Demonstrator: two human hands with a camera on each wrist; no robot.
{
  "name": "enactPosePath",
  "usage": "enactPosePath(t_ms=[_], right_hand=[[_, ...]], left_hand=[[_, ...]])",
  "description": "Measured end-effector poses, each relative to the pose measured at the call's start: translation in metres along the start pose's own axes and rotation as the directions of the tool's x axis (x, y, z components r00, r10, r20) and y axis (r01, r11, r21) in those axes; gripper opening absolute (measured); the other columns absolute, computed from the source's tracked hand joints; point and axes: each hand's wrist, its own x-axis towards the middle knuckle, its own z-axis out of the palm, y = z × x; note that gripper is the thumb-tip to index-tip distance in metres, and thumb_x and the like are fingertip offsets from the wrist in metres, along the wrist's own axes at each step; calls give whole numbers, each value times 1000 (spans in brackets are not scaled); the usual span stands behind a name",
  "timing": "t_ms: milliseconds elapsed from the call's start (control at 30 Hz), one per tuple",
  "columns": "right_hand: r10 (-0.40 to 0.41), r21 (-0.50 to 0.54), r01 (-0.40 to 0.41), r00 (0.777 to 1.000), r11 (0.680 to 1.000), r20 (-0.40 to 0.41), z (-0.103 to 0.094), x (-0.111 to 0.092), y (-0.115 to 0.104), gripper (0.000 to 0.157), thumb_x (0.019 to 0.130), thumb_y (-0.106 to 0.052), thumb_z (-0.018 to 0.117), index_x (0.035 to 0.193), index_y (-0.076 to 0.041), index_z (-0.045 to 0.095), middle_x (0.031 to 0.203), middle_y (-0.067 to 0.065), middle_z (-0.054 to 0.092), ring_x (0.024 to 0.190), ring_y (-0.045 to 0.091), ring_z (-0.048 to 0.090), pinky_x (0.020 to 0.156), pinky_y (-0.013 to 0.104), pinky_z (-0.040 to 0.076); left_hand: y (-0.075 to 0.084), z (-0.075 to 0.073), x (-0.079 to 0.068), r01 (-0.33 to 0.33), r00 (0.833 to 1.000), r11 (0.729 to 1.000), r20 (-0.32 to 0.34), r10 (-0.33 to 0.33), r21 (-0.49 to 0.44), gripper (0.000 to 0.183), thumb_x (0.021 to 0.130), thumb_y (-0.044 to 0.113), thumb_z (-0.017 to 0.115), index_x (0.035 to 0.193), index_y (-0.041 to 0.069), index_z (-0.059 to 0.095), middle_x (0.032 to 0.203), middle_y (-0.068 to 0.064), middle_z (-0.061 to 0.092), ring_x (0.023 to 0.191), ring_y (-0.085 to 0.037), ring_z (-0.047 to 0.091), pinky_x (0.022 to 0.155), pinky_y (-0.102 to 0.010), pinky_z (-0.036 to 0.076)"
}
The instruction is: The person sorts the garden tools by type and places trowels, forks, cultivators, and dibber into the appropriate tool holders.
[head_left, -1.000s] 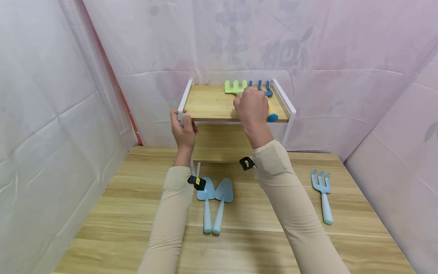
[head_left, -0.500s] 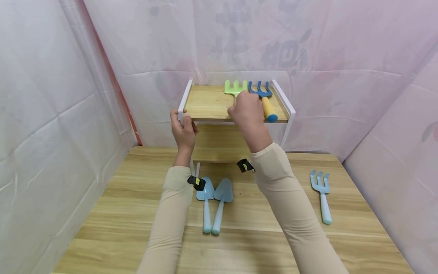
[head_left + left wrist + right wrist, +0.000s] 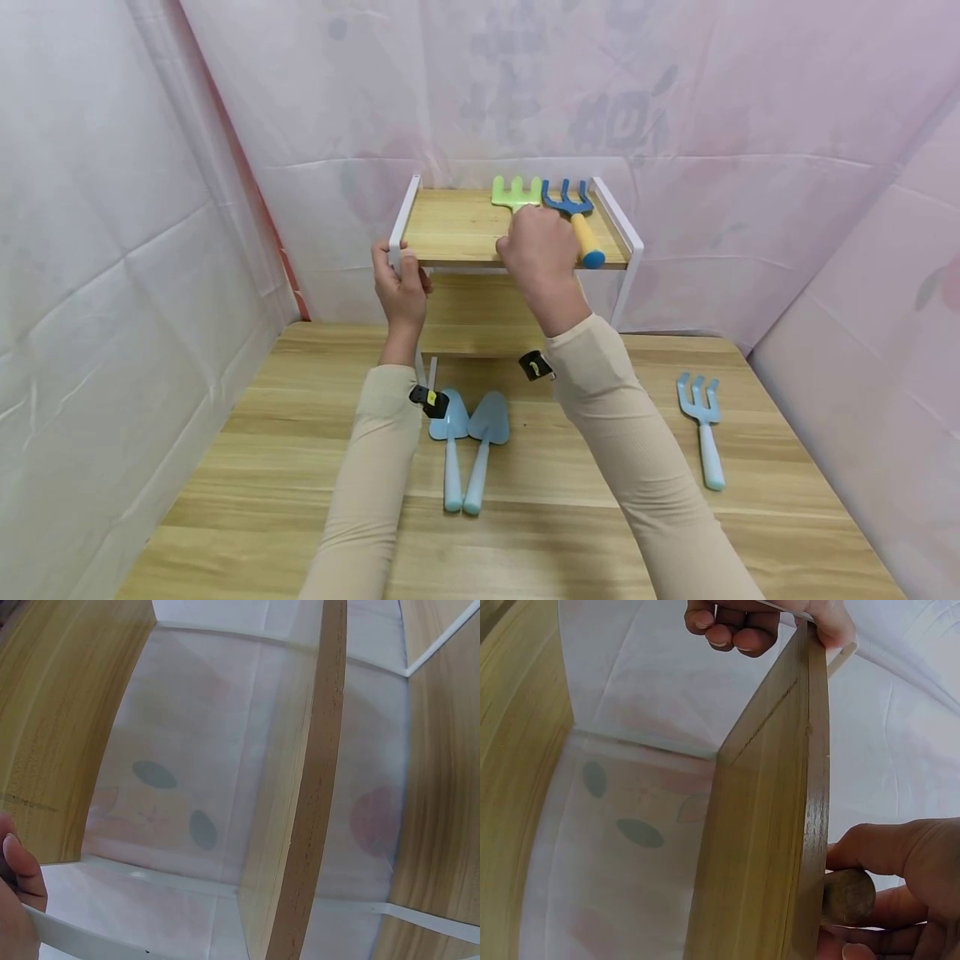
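Observation:
My left hand [image 3: 401,283] grips the front left corner of a two-tier wooden shelf [image 3: 457,225] with white side frames, its thumb at the top board's front edge. On that top board lies a green three-pronged hand rake [image 3: 515,193], tines toward the back. My right hand [image 3: 542,254] curls round its handle, mostly covering it from above. The right wrist view shows the round wooden handle end [image 3: 851,895] between thumb and fingers, right at the board's edge. Just right of this hand is a blue hand rake [image 3: 567,200] with a yellow handle.
Two light-blue trowels [image 3: 489,421] lie side by side on the wooden table [image 3: 300,467], in front of the shelf. A light-blue hand fork [image 3: 705,429] lies at the right. Pale cloth [image 3: 337,100] hangs behind and at both sides.
My right hand has shifted a little left and nearer along the green rake, uncovering the blue rake's tines and yellow handle. The left hand keeps its grip on the shelf corner.

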Motion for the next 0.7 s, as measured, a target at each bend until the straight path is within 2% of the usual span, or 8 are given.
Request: enactPosePath(t_ms=[200, 300, 467, 533, 600, 700], right_hand=[[-30, 36, 31, 999, 999, -18, 2, -2, 1, 31, 82, -13, 52, 54, -13, 37, 58, 0, 31, 53, 17, 32, 41, 29, 28], [-59, 91, 62, 998, 994, -39, 3, -8, 3, 30, 81, -12, 49, 55, -14, 35, 59, -1, 26, 54, 16, 25, 42, 27, 21], [-97, 209, 119, 989, 971, -109, 0, -24, 13, 29, 87, -22, 52, 61, -11, 45, 61, 3, 36, 53, 18, 32, 43, 28, 23], [-127, 251, 151, 986, 956, -107, -3, -30, 19, 26, 87, -26, 55, 69, -8, 52, 66, 6, 46, 57, 21, 40, 44, 30, 29], [-161, 289, 172, 985, 942, -64, -6, -34, 24, 25, 86, -29, 59, 85, -4, 61, 80, 10, 56, 69, 24, 50, 52, 34, 39], [-211, 337, 195, 977, 921, 11, -11, -40, 32, 41, 86, -31, 64, 113, 0, 61, 106, 16, 59, 93, 30, 54, 71, 43, 46]], left_hand=[[-2, -2, 1, -8, 1000, 1000, -7, 8, 3, 18, 91, 25, 44, 102, 11, 45, 52, -3, 47, 42, -13, 46, 38, -37, 44], [-2, -3, 0, 0, 1000, 1000, -11, 0, 3, 17, 91, 24, 44, 101, 11, 46, 52, -3, 47, 42, -13, 46, 38, -38, 45], [-2, -4, 1, -8, 1000, 1000, -12, 8, 10, 18, 91, 24, 43, 102, 10, 46, 52, -4, 47, 42, -14, 46, 38, -40, 44], [-2, -4, 1, -14, 1000, 1000, -19, 14, 12, 18, 91, 24, 43, 102, 9, 46, 52, -4, 47, 42, -13, 45, 37, -35, 44], [-1, -4, 2, -14, 1000, 1000, -23, 14, 9, 18, 91, 23, 43, 102, 10, 46, 52, -5, 47, 42, -13, 45, 37, -29, 43], [-1, -2, 2, -9, 1000, 1000, -16, 9, 0, 16, 91, 23, 43, 101, 11, 46, 53, -5, 47, 42, -12, 45, 37, -26, 42]])
